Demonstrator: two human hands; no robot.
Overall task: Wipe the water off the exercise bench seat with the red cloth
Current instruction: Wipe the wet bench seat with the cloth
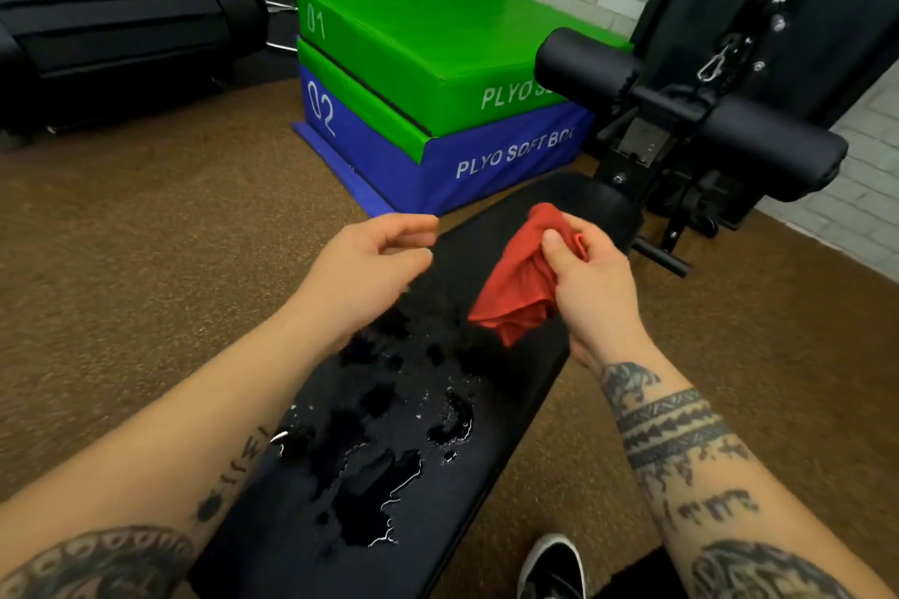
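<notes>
A black padded bench seat [491, 394] runs from the bottom of the head view up toward the middle. Puddles and drops of water [389, 467] lie on its near half. My right hand [591, 287] grips a bunched red cloth [523, 282] just above the seat's far half, thumb on top of the fabric. My left hand [369, 270] hovers over the seat's left edge with loosely curled fingers and holds nothing. It is a short way left of the cloth.
Black foam leg rollers [691, 117] and the machine frame stand at the seat's far end. A green and blue stacked plyo box [438, 102] sits on the brown floor behind. A treadmill [97, 24] is far left. A shoe [554, 564] rests bottom right.
</notes>
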